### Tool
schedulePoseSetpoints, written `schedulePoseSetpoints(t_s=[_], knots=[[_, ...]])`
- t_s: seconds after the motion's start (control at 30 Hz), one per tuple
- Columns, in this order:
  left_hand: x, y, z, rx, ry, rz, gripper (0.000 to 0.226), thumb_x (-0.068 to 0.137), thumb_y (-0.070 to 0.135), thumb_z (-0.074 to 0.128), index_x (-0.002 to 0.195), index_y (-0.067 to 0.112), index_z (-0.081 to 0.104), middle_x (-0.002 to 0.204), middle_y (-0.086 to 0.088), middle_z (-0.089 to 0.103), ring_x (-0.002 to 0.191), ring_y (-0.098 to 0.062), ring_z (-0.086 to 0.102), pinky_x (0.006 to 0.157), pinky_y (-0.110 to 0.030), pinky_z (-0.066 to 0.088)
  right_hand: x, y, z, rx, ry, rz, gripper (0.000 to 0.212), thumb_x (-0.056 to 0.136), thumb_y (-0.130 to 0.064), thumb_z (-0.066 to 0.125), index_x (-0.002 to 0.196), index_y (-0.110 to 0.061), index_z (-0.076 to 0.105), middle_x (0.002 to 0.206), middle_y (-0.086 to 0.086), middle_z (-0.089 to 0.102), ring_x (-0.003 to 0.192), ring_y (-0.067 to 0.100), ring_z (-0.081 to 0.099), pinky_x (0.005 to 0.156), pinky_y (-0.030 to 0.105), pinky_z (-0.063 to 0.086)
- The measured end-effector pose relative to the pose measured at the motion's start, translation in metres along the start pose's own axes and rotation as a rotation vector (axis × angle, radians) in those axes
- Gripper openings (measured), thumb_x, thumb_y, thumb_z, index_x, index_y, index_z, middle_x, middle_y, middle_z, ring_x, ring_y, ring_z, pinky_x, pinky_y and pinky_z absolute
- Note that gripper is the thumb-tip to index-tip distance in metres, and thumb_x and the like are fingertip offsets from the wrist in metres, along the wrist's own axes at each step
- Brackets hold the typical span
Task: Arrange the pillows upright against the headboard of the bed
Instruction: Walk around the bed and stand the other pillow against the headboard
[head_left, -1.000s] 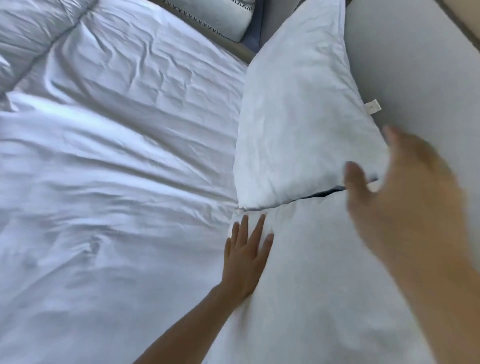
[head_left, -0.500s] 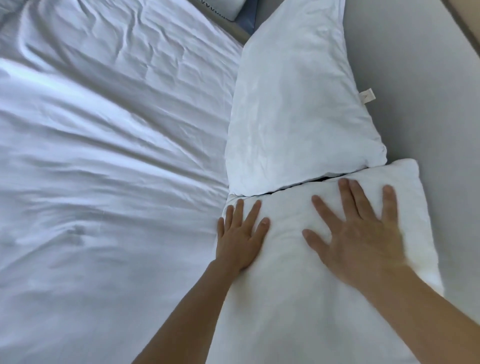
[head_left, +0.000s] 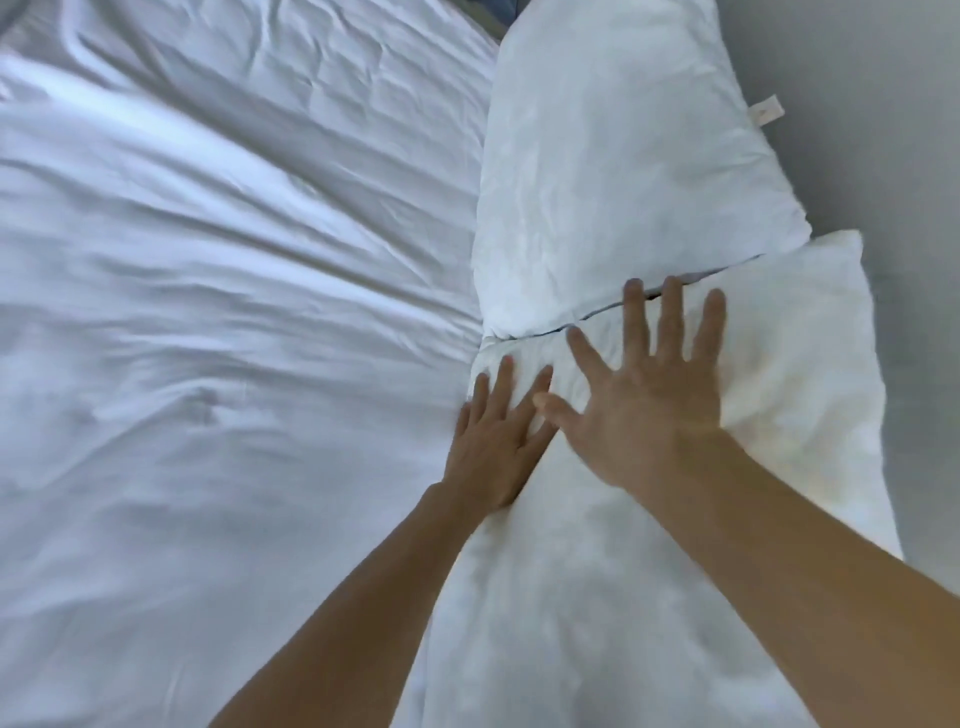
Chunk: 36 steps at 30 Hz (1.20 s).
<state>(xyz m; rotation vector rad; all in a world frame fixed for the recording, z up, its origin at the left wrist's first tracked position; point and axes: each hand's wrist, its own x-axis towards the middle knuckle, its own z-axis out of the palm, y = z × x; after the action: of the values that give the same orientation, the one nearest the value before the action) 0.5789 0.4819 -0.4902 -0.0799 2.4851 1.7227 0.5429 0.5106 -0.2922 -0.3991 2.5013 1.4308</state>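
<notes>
Along the grey headboard (head_left: 883, 130), the far pillow (head_left: 623, 182) is cut off at the top and the near pillow (head_left: 727, 519) runs off the bottom, with the left hand (head_left: 493, 447) and the blurred right hand (head_left: 649, 410) lying flat on it, fingers spread.

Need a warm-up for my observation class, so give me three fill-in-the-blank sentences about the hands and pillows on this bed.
1. Of the left hand and right hand, the ____ one lies nearer the grey headboard.
2. The near pillow has ____ hands pressed on it.
3. The far pillow carries a small ____ on its edge beside the headboard.
Missing words: right; two; tag.
</notes>
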Motion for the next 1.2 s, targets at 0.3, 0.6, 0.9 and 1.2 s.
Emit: schedulePoseSetpoints(t_s=[0.3,0.6,0.9,1.2], knots=[[-0.127,0.007,0.05,-0.27,0.048,-0.091,0.067,0.082,0.088,0.008,0.145,0.07,0.0,0.164,0.023,-0.019,0.15,-0.004,-0.024,0.127,-0.04,-0.001,-0.067,0.076,0.043,-0.035,-0.059,0.228,0.072,0.088,-0.072,-0.004,0.152,-0.043,-0.019,0.161,0.005,-0.032,0.149,0.025,-0.027,0.113,0.065,-0.017],[-0.249,-0.002,0.079,-0.195,0.018,-0.012,0.062,0.098,0.067,0.02,0.156,0.051,0.006,0.167,0.02,-0.013,0.152,-0.006,-0.019,0.127,-0.043,0.001,-0.213,-0.049,0.079,0.0,-0.075,-0.159,0.072,0.095,-0.069,0.01,0.156,-0.037,-0.011,0.158,0.016,-0.033,0.146,0.033,-0.033,0.109,0.063,-0.027],[-0.348,0.009,0.11,-0.358,0.0,-0.101,0.051,0.104,0.055,0.031,0.15,0.061,0.01,0.164,0.03,-0.009,0.15,0.007,-0.012,0.125,-0.045,0.021,-0.261,0.039,0.073,0.07,-0.049,0.208,0.07,0.094,-0.067,0.001,0.154,-0.036,-0.018,0.163,0.017,-0.021,0.15,0.036,-0.021,0.111,0.067,-0.021],[-0.453,0.032,0.151,-0.162,0.029,-0.11,0.069,0.097,0.069,0.003,0.159,0.038,0.004,0.162,0.034,-0.01,0.152,0.0,-0.014,0.128,-0.044,0.004,-0.42,0.031,0.176,0.231,0.083,0.159,0.067,0.09,-0.063,-0.011,0.153,-0.04,-0.02,0.164,0.007,-0.022,0.152,0.024,-0.019,0.115,0.06,-0.019]])
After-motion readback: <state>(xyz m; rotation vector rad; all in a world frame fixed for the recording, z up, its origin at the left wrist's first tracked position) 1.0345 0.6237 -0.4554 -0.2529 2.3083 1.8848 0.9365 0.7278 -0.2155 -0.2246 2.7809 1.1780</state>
